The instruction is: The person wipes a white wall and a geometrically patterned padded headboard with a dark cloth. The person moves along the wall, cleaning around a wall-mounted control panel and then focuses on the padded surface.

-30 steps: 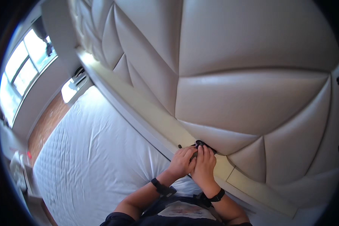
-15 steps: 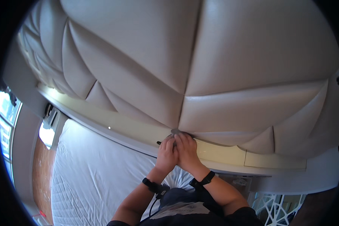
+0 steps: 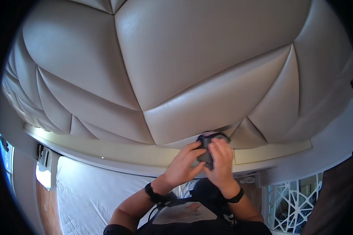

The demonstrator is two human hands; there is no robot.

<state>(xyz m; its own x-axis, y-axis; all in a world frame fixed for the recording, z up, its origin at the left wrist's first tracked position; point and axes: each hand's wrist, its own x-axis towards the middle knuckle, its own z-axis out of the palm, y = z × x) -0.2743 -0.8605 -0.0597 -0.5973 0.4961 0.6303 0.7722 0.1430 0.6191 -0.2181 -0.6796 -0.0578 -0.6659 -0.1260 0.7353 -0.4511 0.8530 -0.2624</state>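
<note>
A dark grey cloth (image 3: 205,156), bunched up and blackish along its edges, is between my two hands at the foot of the padded headboard (image 3: 208,94). My left hand (image 3: 182,164) grips its left side, thumb low and fingers bent over the edge. From the right, my right hand (image 3: 221,161) holds it with curled fingers. A blurred part of the cloth sticks out beyond my fingertips, close to the beige padding. Part of the cloth is hidden behind my fingers.
Below the padding runs a cream ledge (image 3: 125,154). A bed with a white sheet (image 3: 94,188) lies at the lower left, and a white bedside unit (image 3: 44,168) stands past it. A white lattice screen (image 3: 292,203) is at the lower right.
Both hands have moved right along the ledge with the cloth. They lay close together, pressed on it; now they are apart on either side of it. The view has shifted right.
</note>
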